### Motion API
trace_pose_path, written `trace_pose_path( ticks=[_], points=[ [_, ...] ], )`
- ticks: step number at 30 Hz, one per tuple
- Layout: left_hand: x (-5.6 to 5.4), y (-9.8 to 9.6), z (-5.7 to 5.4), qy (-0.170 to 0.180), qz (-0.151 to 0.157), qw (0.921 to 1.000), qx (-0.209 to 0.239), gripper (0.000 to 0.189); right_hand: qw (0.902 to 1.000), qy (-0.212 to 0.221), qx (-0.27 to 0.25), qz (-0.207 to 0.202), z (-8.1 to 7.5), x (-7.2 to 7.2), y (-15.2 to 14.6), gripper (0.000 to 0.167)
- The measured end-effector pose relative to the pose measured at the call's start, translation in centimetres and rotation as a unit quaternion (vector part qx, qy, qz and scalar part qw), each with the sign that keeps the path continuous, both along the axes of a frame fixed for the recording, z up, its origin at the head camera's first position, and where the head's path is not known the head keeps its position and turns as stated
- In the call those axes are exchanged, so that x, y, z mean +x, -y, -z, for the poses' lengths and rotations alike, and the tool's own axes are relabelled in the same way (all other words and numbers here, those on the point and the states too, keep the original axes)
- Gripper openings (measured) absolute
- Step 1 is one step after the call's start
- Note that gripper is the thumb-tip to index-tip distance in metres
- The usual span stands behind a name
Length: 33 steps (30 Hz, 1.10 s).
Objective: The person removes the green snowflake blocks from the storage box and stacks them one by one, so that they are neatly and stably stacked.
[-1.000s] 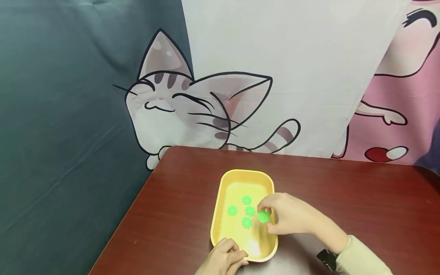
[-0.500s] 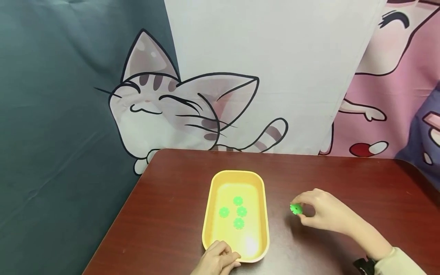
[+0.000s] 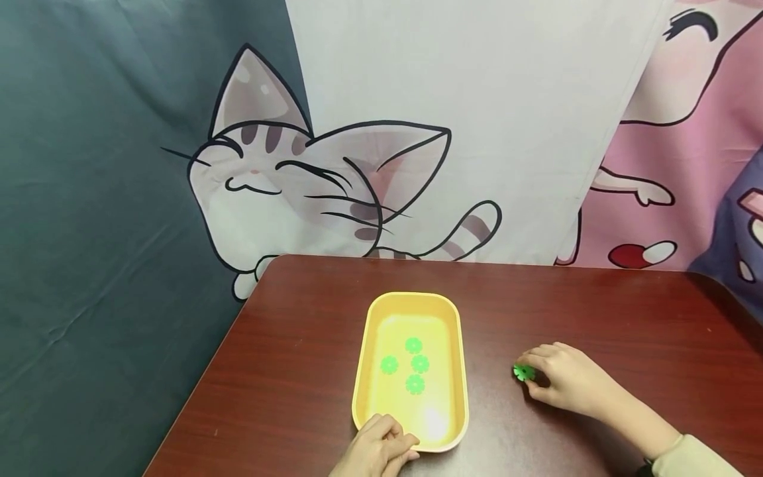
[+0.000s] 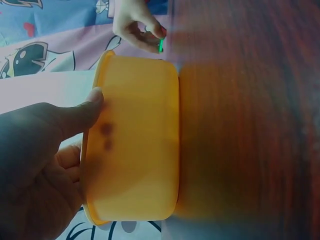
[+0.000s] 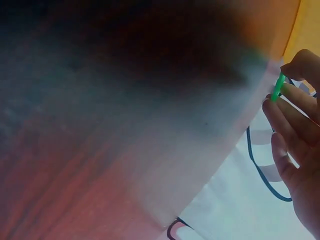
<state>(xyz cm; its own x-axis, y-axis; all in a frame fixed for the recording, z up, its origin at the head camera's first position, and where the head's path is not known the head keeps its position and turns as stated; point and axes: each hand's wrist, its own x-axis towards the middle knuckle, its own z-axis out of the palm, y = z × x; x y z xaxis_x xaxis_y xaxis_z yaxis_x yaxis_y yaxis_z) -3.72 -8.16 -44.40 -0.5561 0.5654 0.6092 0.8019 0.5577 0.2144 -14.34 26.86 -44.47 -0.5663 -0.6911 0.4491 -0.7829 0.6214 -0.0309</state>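
Between the thumb and fingers of my right hand [image 3: 569, 381] is a small green notched disc [image 3: 524, 372], pinched just above the table to the right of the tray. The right wrist view shows this green disc [image 5: 278, 87] edge-on at the fingertips. My left hand [image 3: 377, 445] grips the near rim of a yellow tray [image 3: 365, 358]. In the left wrist view, the left thumb [image 4: 82, 115] lies over the rim, with fingers below it. Several more green discs lie flat on the tray floor, one green disc [image 3: 389, 364] left of the others.
The tray stands on a dark red-brown wooden table [image 3: 286, 344]. Behind the table's far edge hangs a cloth backdrop [image 3: 524, 132] with a cartoon cat. Light glares off the tabletop near the tray's front right.
My right hand has carried one green disc out of the tray to the right, then lowered it toward the table. My left hand keeps its hold on the tray rim.
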Motion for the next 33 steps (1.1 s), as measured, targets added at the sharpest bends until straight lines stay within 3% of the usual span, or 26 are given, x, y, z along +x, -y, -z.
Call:
trace_pose_path(
  ticks=[16, 33],
  points=[
    [0.0, 0.1, 0.0, 0.003, -0.001, 1.0000, 0.002, 0.023, 0.9983, 0.048, 0.019, 0.026, 0.8, 0.7, -0.4, 0.028],
    [0.0, 0.1, -0.3, 0.022, 0.003, 0.9997, -0.005, 0.013, 0.9990, 0.030, 0.011, 0.030, 0.7, 0.7, -0.4, 0.030]
  ],
)
